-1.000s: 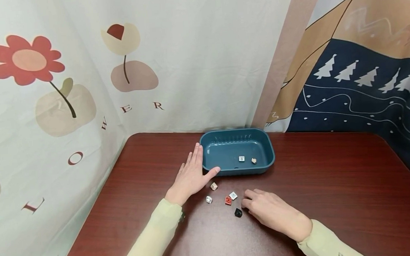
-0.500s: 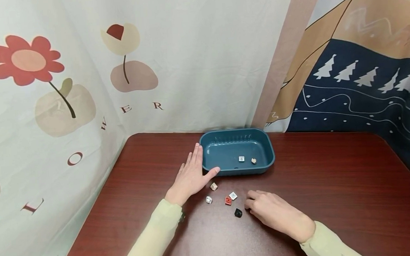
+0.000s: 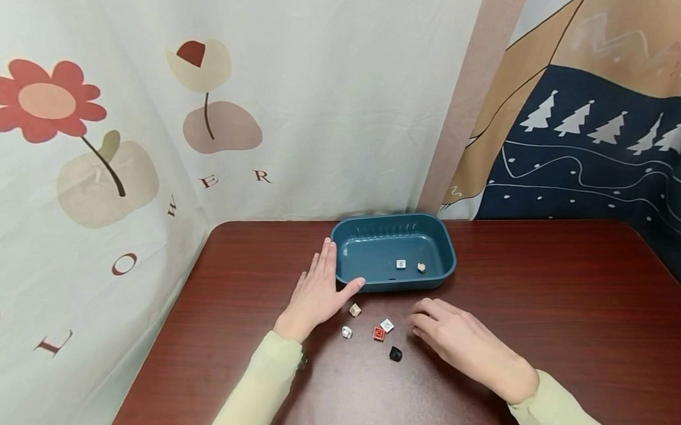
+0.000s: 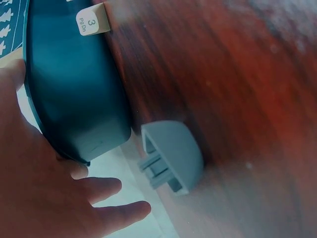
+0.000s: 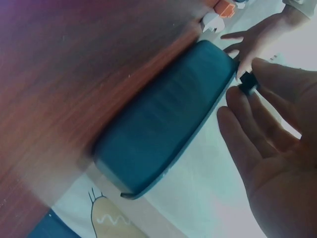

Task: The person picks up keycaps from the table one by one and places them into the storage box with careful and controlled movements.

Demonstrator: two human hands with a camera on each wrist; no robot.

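My left hand (image 3: 317, 295) rests against the left end of a dark teal basin (image 3: 396, 288), fingers straight along its side and thumb over the front rim. A dark keycap (image 5: 248, 83) is pinched between the thumb and fingertips of my right hand (image 3: 469, 347); the head view hides it. On the table before the basin lie a beige keycap (image 3: 354, 310), a white keycap (image 3: 347, 332), a red keycap (image 3: 378, 334), another white keycap (image 3: 387, 325) and a black keycap (image 3: 395, 354). Inside the basin are a white keycap (image 3: 401, 264) and a beige one (image 3: 421, 268).
The brown table (image 3: 552, 278) extends to both sides. Its back edge meets a printed cloth (image 3: 335, 110) that hangs behind the basin. The left wrist view shows a grey-looking keycap (image 4: 176, 153) on its side, close to the camera.
My right hand has drawn slightly right, away from the loose keycaps, and risen off the table a little. The left hand and the basin stay where they were.
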